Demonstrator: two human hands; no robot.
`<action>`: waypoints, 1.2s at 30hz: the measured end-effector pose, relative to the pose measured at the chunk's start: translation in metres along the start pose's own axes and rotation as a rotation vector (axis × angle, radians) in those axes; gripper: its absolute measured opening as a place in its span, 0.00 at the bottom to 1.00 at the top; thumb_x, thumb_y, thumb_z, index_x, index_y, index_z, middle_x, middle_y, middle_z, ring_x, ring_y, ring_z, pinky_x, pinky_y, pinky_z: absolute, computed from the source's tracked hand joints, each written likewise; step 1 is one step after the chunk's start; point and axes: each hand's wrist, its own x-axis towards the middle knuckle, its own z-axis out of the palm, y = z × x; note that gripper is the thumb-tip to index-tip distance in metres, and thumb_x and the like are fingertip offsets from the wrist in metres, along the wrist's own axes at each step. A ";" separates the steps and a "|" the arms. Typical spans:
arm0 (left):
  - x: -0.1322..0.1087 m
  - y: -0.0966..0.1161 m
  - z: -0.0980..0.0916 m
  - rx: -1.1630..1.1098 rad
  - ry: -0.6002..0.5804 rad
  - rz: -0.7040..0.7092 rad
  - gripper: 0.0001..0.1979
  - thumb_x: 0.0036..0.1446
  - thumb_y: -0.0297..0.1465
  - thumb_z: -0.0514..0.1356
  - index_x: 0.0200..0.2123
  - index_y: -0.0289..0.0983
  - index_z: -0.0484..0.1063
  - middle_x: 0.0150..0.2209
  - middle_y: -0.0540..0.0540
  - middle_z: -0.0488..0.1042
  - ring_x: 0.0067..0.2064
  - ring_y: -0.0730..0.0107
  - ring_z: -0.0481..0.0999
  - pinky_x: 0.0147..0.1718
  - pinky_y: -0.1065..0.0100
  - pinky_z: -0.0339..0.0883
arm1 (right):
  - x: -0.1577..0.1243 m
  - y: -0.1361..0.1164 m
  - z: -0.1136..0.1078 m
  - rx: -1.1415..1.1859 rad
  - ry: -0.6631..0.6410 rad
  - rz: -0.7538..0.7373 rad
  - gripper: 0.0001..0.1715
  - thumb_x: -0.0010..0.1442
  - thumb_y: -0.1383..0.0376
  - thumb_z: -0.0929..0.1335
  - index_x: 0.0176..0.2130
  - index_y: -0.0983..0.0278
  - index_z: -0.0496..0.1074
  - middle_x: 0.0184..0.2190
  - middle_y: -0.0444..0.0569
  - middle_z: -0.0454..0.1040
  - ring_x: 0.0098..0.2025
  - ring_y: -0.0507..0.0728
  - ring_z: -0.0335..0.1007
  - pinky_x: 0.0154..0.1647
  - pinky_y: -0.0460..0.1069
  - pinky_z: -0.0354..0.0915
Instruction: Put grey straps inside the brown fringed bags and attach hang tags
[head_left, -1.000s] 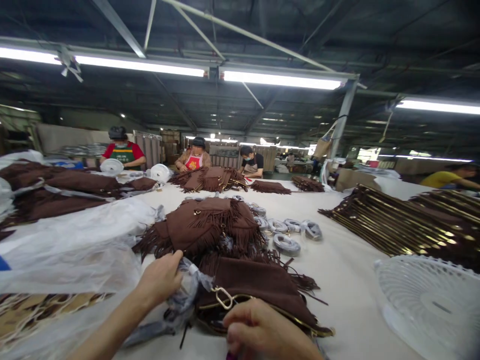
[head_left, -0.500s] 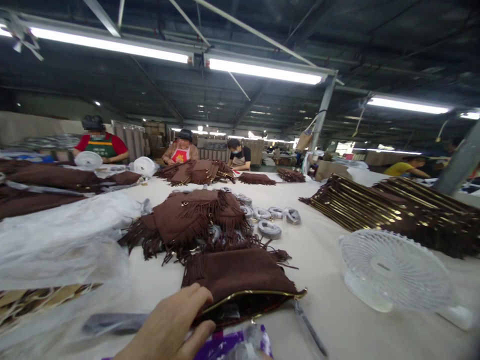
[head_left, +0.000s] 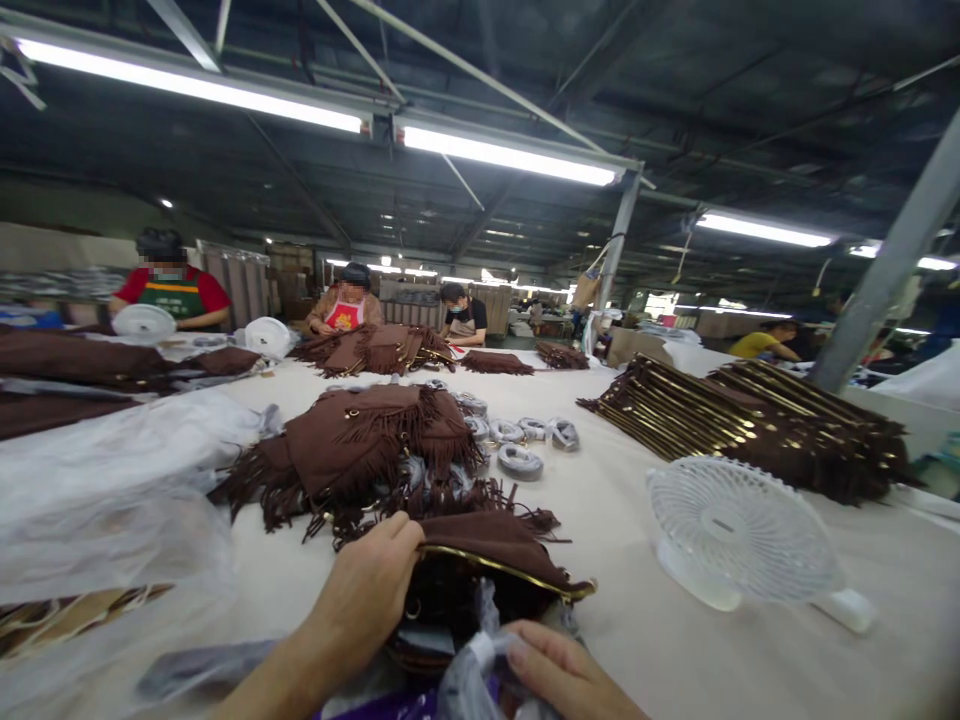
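- My left hand (head_left: 375,575) grips the near-left rim of a dark brown fringed handbag (head_left: 487,530), fingers folded over its edge.
- My right hand (head_left: 559,665) pinches a plastic-wrapped strap coil (head_left: 466,685) at the bag's mouth.
- The handbag lies on the table right in front of me, its gold zipper (head_left: 517,572) undone and its mouth spread wide; that much is done.
- One end of the wrapping reaches into the opening while the coil's bulk sits outside, so I judge this bag about midway, its zipper left unclosed.
- Something pale lies inside; I can't tell what.
- Beyond it, a pile of fringed bags (head_left: 382,410) sits beside loose wrapped coils (head_left: 520,461), which lie outside any bag.
- The white tabletop (head_left: 622,640) also carries a white fan (head_left: 739,530), a stack of gold-zipped bags (head_left: 667,410) and, on my left, clear plastic sheeting (head_left: 127,450).
- Across the table, co-workers in a green apron (head_left: 176,295), a red apron (head_left: 346,316) and a black top (head_left: 475,318) bend over work under tube lights (head_left: 510,155) in a dim, steel-framed hall.
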 end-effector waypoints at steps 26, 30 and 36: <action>-0.014 -0.030 0.024 -0.243 0.000 0.154 0.13 0.63 0.28 0.44 0.34 0.41 0.67 0.36 0.47 0.71 0.39 0.65 0.73 0.37 0.68 0.64 | 0.063 0.006 0.025 -1.151 0.628 -0.152 0.18 0.55 0.77 0.61 0.42 0.68 0.74 0.41 0.61 0.75 0.47 0.64 0.70 0.51 0.55 0.62; -0.017 -0.023 0.030 -0.245 0.013 0.128 0.14 0.63 0.27 0.43 0.32 0.40 0.66 0.34 0.46 0.71 0.37 0.65 0.73 0.35 0.68 0.64 | 0.058 0.005 0.031 -1.042 0.455 -0.300 0.14 0.56 0.71 0.64 0.44 0.66 0.71 0.39 0.56 0.76 0.43 0.62 0.71 0.47 0.52 0.64; -0.019 -0.030 0.044 -0.220 0.012 0.182 0.14 0.63 0.26 0.44 0.33 0.41 0.68 0.35 0.46 0.71 0.38 0.64 0.72 0.36 0.68 0.63 | 0.066 0.008 0.045 -1.272 0.506 -0.215 0.13 0.51 0.73 0.66 0.39 0.67 0.73 0.36 0.58 0.76 0.40 0.64 0.73 0.41 0.52 0.65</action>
